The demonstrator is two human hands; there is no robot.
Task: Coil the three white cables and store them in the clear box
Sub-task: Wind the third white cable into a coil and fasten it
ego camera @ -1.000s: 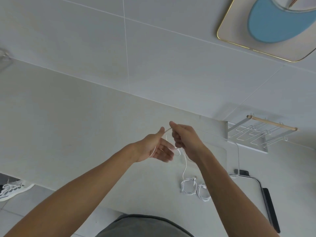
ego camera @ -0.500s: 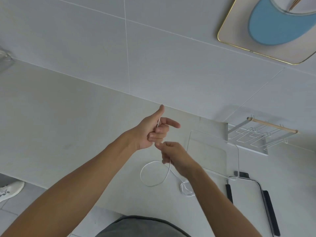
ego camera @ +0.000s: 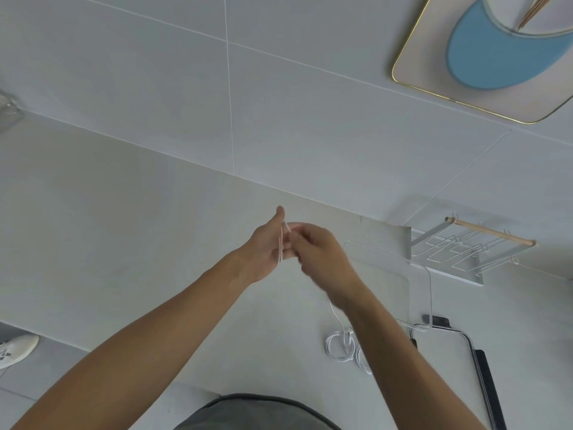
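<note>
My left hand [ego camera: 266, 249] is raised over the table, thumb up, with loops of a white cable [ego camera: 281, 243] held against its palm. My right hand [ego camera: 319, 256] touches it from the right, fingers pinched on the same cable. The cable's free length [ego camera: 336, 315] hangs under my right wrist down to the table. Two coiled white cables [ego camera: 339, 347] lie on the table below my right forearm, the second partly hidden by it. The clear box [ego camera: 415, 274] stands empty to the right of my hands.
A white wire rack with a wooden rod [ego camera: 465, 246] stands against the wall at the right. A clear lid with black clips [ego camera: 477, 358] lies at the right edge. The pale table [ego camera: 124, 231] extends left. A framed blue picture [ego camera: 496, 51] hangs on the tiled wall.
The wide cable loop that hung over the table has been drawn up into my left hand. My right hand rose from below my left hand to meet it at finger level.
</note>
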